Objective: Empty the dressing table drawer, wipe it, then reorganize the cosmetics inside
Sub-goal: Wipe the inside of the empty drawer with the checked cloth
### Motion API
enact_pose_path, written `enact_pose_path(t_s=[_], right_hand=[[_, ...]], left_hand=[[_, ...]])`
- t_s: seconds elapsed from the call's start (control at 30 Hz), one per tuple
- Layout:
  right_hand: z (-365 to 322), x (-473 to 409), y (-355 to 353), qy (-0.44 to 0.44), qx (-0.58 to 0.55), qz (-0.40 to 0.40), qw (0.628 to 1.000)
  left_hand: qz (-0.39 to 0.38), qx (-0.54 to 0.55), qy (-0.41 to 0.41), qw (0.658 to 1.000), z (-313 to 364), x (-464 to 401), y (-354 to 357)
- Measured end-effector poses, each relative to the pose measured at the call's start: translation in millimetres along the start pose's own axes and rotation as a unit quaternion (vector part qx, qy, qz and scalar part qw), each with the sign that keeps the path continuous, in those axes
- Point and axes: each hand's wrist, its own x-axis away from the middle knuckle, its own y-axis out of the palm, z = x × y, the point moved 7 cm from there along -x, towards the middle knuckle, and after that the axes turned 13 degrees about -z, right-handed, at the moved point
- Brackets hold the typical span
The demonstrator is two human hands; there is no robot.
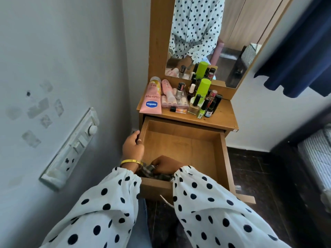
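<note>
Drawer (180,144): wooden, pulled fully out from under the desk (222,117) top; its bare floor shows, with only a cloth inside.
Left hand (133,144): fingers curled over the drawer's left side wall, gripping it; gold bangle (131,161) on the wrist.
Right hand (165,164): inside the drawer at its near left corner, fingers bent down onto a dark checked cloth (152,173), gripping it against the drawer floor.
Cosmetics, all on the desk top below the mirror (200,33): pink Vaseline tube (152,101) lying at left; pink palette (174,101) beside it; green spray can (203,87) upright behind; cluster of nail polish bottles (202,106) at centre right.
Sleeves: white with dark dots.
</note>
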Motion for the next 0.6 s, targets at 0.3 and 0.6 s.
enact_pose_path(t_s=[0.3,0.6], right_hand=[[108,69,-25,0.157,0.049,-0.001,0.986],[62,50,-8,0.097,0.041,0.049,0.993]], left_hand=[[-0.098,-0.159,0.151,0.971,24,12,40],[-0.231,-0.186,0.122,0.947,19,13,98]])
